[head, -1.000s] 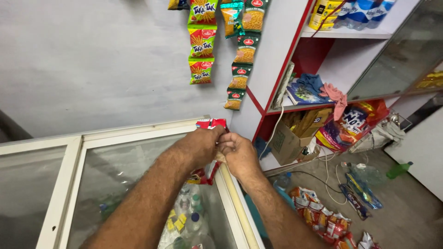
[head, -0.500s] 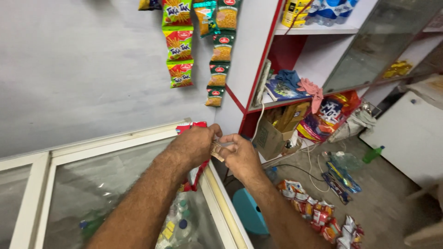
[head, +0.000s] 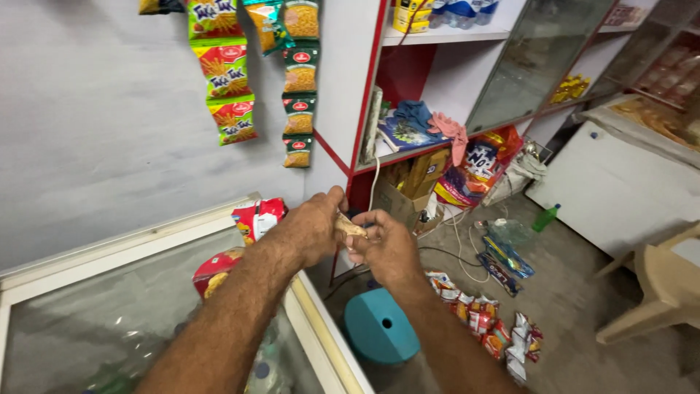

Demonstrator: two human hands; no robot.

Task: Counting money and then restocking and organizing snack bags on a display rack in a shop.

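Tan, crumpled scrap of wrapper (head: 350, 226) pinched between both hands above the corner of the glass-topped freezer (head: 321, 321); left hand (head: 310, 230) clamped on its near end, right hand (head: 386, 248) closed on the other; seemingly mid-tear or mid-unfold, calling for a firm, opposed pull; red snack packets (head: 259, 217) just behind, teal stool (head: 379, 328) below, hanging snack strips (head: 226, 80) on the wall.

Strips of snack packets (head: 222, 73) hang on the grey wall above the hands, beside a red-and-white shelf unit (head: 364, 87) stacked with cloths (head: 430, 124) and a cardboard box (head: 405, 193). A glass-topped freezer (head: 109, 306) sits below to the left, a teal stool (head: 379, 328) directly beneath, loose packets (head: 488, 321) on the floor to the right.
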